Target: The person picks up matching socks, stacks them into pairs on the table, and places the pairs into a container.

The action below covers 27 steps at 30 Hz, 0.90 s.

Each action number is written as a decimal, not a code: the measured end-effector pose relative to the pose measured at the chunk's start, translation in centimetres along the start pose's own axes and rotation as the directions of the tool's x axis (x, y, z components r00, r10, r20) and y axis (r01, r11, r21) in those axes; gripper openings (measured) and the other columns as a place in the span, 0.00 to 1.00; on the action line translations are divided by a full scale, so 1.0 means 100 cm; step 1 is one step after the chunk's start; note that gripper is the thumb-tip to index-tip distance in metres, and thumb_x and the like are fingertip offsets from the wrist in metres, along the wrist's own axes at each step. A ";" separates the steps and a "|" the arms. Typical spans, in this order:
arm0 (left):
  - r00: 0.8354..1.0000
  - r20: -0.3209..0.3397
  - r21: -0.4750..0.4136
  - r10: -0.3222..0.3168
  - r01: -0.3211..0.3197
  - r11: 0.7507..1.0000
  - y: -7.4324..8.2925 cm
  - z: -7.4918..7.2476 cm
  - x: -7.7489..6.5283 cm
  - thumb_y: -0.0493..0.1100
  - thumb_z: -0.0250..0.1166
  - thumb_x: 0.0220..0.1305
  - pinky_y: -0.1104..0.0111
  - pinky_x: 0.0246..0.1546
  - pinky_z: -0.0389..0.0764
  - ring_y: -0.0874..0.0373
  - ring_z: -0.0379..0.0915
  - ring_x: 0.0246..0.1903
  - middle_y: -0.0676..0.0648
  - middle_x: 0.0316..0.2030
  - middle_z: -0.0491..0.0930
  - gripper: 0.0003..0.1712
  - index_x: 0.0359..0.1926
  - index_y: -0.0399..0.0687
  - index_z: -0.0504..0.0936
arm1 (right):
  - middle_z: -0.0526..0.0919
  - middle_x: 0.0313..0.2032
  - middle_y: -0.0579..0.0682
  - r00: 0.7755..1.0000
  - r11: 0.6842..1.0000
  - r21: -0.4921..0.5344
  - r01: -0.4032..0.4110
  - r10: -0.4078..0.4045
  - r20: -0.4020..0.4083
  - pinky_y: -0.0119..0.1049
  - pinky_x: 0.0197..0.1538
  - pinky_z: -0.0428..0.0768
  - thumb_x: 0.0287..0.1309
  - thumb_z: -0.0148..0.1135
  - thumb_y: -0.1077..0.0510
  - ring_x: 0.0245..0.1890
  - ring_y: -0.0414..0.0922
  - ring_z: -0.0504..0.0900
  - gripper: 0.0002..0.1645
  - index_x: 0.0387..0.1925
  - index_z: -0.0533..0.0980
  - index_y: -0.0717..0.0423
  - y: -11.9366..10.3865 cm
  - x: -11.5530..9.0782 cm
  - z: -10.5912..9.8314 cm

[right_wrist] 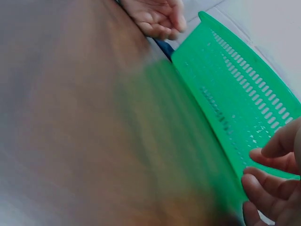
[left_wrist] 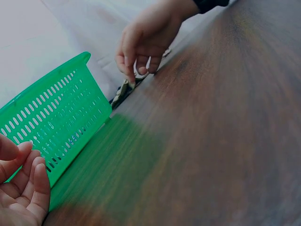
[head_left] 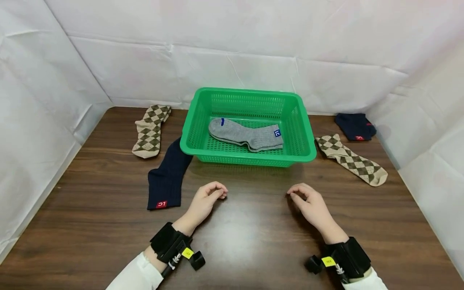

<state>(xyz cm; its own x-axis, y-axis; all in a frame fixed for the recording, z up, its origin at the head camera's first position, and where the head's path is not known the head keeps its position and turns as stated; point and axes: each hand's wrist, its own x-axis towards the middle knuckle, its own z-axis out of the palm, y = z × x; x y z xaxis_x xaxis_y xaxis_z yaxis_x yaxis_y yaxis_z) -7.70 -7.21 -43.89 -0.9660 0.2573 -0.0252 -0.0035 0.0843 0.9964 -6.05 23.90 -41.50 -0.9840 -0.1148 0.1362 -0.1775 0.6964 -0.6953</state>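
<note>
Holding nothing, left hand (head_left: 204,201) and right hand (head_left: 312,205), fingers (head_left: 302,188) loosely curled, flank tabletop (head_left: 253,201) near the basket rim (head_left: 250,156).

Dark wood-grain table with a basket and socks laid out on it.
The brown tabletop (head_left: 253,225) has a sheen in front of the green plastic basket (head_left: 246,156), which stands upright near the far edge. Left of it lie a beige-and-olive argyle sock (head_left: 148,133) and a navy sock (head_left: 164,177), red label towards the near side, other end hidden at the basket's corner. On the right, a second argyle sock (head_left: 357,164) slants from just beside the basket, with a compact navy sock piece (head_left: 353,125) behind it, bearing red labels.
</note>
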 end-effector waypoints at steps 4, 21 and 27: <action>1.000 0.004 -0.001 -0.007 0.007 1.000 0.000 0.000 -0.001 0.34 0.51 0.69 0.71 0.41 0.78 0.60 0.75 0.36 0.33 0.38 0.79 0.12 0.40 0.29 0.78 | 0.80 0.39 0.56 0.999 0.995 -0.094 -0.014 0.011 -0.033 0.39 0.39 0.74 0.61 0.54 0.65 0.36 0.45 0.77 0.08 0.38 0.79 0.60 0.002 0.014 -0.019; 1.000 0.029 0.009 0.008 -0.009 1.000 -0.001 0.001 0.001 0.34 0.50 0.69 0.71 0.40 0.77 0.60 0.75 0.36 0.33 0.37 0.78 0.12 0.40 0.29 0.78 | 0.38 0.62 0.83 0.929 0.831 -0.449 -0.327 0.370 0.007 0.73 0.44 0.61 0.68 0.38 0.38 0.57 0.83 0.44 0.42 0.72 0.44 0.57 0.078 0.074 -0.091; 0.999 0.039 0.027 0.020 -0.021 0.999 -0.001 0.000 0.001 0.34 0.51 0.69 0.71 0.40 0.77 0.59 0.75 0.36 0.33 0.37 0.78 0.11 0.40 0.30 0.78 | 0.35 0.63 0.83 0.896 0.813 -0.474 -0.339 0.432 0.099 0.76 0.47 0.57 0.66 0.31 0.31 0.57 0.85 0.41 0.46 0.72 0.44 0.56 0.086 0.081 -0.096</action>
<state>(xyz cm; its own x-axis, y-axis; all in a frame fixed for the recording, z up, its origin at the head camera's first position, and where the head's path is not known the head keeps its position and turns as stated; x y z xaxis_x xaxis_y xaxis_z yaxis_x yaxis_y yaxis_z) -7.78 -7.17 -43.96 -0.9551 0.2961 -0.0087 0.0233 0.1044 0.9943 -15.40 35.73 -39.61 -0.9602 0.1277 -0.2484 0.1967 0.9406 -0.2769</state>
